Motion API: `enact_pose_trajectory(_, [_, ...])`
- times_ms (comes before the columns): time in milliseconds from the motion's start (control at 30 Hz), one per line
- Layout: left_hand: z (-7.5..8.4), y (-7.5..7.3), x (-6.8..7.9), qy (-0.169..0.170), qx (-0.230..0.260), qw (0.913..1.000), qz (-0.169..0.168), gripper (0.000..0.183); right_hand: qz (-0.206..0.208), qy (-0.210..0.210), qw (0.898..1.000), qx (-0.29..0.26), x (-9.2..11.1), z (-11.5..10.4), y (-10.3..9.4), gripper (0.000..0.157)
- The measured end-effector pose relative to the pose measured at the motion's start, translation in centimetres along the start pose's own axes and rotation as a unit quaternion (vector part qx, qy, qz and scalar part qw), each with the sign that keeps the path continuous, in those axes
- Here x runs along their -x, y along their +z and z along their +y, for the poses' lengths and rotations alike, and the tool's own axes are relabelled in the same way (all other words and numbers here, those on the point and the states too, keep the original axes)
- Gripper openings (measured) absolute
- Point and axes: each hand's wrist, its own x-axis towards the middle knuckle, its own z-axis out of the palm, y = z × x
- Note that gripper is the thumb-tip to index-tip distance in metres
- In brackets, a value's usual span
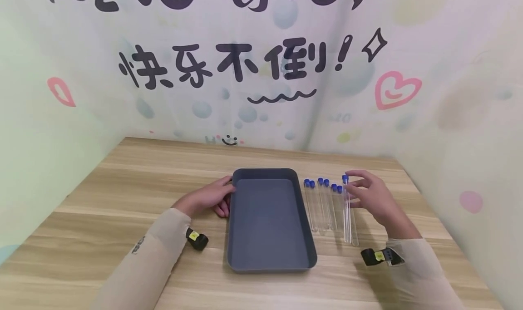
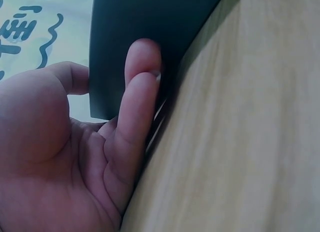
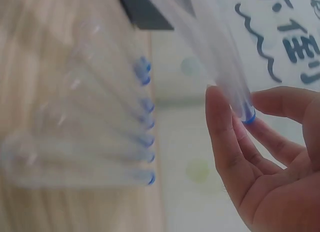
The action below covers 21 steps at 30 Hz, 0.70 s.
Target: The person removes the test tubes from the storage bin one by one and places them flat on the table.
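A dark grey rectangular tray (image 1: 269, 223) lies on the wooden table in front of me. My left hand (image 1: 210, 196) is at its left side; in the left wrist view the thumb hooks over the rim while the fingers (image 2: 137, 101) lie against the outer wall. To the right, my right hand (image 1: 372, 199) pinches a clear test tube (image 1: 347, 217) near its blue cap (image 3: 249, 119). This tube is lifted, its round end pointing down toward the tray's side in the right wrist view. Several more blue-capped test tubes (image 1: 326, 201) lie side by side between tray and right hand.
The wooden table (image 1: 151, 174) ends at a printed cloth backdrop (image 1: 229, 115) with large black lettering. Pale walls (image 1: 461, 119) stand at both sides. Each wrist carries a black strap camera, such as the left one (image 1: 197, 239).
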Motion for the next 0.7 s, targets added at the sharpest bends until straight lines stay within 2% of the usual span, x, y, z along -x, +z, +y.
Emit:
enact_pose_trajectory(233, [-0.1,0.1,-0.2,-0.004,-0.005,1.0000,-0.001,0.052,0.017,0.010,1.000,-0.014,0.0,2.2,-1.7,0.054])
enact_pose_trajectory(533, [-0.1,0.1,0.0,-0.004,0.002,1.0000,-0.004,0.054,0.008,0.053,0.999,-0.008,-0.5,4.1,-2.5,0.055])
enact_pose_trajectory(700, [0.0,0.0,0.0,-0.006,-0.003,1.0000,-0.002,0.054,-0.013,0.071,0.997,0.005,-0.9,5.1,-2.5,0.053])
